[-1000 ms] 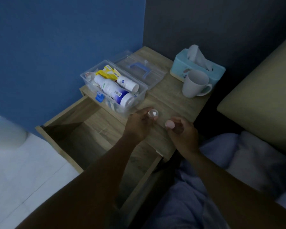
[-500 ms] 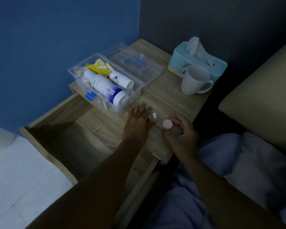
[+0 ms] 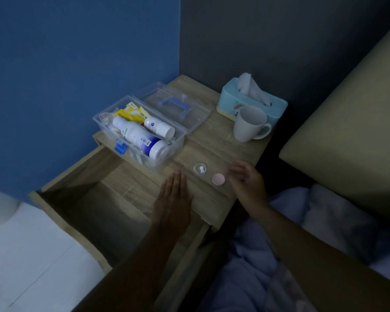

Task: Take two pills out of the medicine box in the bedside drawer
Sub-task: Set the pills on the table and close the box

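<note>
While both hands are spread and hold nothing, two white pills (image 3: 201,169) lie in a small clear cup (image 3: 200,169) on the bedside surface (image 3: 214,143), beside a pink cap (image 3: 218,179). Left hand (image 3: 172,204) lies flat, fingers together, near the cup. Right hand (image 3: 245,183) hovers just beside the cap, grip loosely open. Clear medicine box (image 3: 140,134) stands open above the pulled-out drawer (image 3: 95,199).
</note>
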Demonstrator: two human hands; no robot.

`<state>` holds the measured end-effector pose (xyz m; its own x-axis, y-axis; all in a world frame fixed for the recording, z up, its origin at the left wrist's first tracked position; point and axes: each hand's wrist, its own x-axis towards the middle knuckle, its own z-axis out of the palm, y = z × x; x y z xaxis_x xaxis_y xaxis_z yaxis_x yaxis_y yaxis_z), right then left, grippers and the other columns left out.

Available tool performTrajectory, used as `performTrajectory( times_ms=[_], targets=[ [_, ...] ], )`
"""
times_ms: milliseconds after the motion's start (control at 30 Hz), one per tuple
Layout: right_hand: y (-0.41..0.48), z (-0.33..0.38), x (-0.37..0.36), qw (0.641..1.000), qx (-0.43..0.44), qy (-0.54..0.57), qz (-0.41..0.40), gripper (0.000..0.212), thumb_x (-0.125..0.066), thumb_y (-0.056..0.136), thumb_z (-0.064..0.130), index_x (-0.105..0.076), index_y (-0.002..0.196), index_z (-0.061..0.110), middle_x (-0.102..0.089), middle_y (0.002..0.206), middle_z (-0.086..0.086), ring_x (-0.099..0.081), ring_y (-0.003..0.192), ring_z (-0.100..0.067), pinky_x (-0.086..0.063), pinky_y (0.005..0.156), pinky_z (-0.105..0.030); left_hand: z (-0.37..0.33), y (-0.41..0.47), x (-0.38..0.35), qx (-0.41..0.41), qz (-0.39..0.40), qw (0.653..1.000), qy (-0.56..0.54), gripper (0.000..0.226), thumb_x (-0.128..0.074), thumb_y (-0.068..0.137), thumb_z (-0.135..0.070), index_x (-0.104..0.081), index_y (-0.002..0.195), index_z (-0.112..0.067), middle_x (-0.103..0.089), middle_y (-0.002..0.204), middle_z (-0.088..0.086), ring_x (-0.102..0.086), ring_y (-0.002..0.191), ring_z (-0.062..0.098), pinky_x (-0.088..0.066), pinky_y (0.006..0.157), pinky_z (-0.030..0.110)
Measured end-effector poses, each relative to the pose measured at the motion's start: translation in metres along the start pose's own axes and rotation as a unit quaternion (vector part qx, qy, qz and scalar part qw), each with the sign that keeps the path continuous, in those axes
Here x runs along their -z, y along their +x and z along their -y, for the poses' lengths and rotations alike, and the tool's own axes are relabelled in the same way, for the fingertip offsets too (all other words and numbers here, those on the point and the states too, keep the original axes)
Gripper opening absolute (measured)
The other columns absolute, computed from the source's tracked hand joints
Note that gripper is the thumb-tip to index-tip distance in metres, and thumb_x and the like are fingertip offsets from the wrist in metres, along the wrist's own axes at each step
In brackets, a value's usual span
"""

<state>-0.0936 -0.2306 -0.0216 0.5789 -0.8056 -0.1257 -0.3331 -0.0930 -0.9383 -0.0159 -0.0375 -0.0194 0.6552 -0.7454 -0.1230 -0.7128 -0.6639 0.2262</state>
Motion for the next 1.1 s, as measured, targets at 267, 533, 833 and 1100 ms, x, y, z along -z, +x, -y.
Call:
performTrajectory(
  times_ms=[267, 533, 833, 1100],
  targets=[
    [0.039, 0.058, 0.028, 0.948, 0.226, -0.218, -0.046, 0.043, -0.063, 0.086, 0.003, -0.058, 0.129, 0.007, -0.059, 0.131, -0.013, -0.056, 0.123, -0.024, -0.048, 0.104, -0.037, -0.007, -0.007, 0.008, -0.011, -0.031, 0.999, -0.008, 0.066, -0.012, 0.098, -0.036, -0.019, 0.150, 0.004, -0.016, 0.158, 0.026, -0.016, 0.148, 0.037, -0.017, 0.121, 0.044],
    [0.115, 0.084, 0.029, 0.873, 0.135, -0.468, -0.016, 0.110, -0.068, 0.083, 0.051, 0.000, 0.158, 0.007, -0.003, 0.167, -0.016, -0.001, 0.155, -0.031, -0.008, 0.126, -0.046, -0.004, -0.002, -0.004, -0.015, -0.055, 0.998, -0.023, 0.069, -0.019, 0.091, -0.034, -0.037, 0.143, 0.008, -0.035, 0.150, 0.030, -0.034, 0.140, 0.042, -0.030, 0.115, 0.050],
    [0.134, 0.087, 0.021, 0.871, 0.130, -0.474, -0.003, 0.109, -0.079, 0.076, 0.041, -0.014, 0.157, 0.007, -0.029, 0.158, -0.017, -0.027, 0.146, -0.034, -0.028, 0.118, -0.047, 0.000, -0.003, -0.010, -0.031, -0.061, 0.998, 0.007, 0.063, -0.025, 0.093, -0.030, -0.043, 0.139, 0.009, -0.040, 0.146, 0.031, -0.040, 0.136, 0.043, -0.037, 0.110, 0.054],
    [0.098, 0.111, 0.011, 0.866, 0.182, -0.465, 0.025, 0.091, -0.087, 0.063, 0.040, -0.045, 0.138, 0.009, -0.041, 0.136, -0.015, -0.041, 0.128, -0.034, -0.045, 0.101, -0.041, -0.001, -0.003, -0.011, -0.015, -0.030, 0.999, 0.037, 0.066, -0.008, 0.097, -0.034, -0.013, 0.152, 0.001, -0.009, 0.160, 0.024, -0.010, 0.150, 0.034, -0.013, 0.121, 0.045]
  ],
)
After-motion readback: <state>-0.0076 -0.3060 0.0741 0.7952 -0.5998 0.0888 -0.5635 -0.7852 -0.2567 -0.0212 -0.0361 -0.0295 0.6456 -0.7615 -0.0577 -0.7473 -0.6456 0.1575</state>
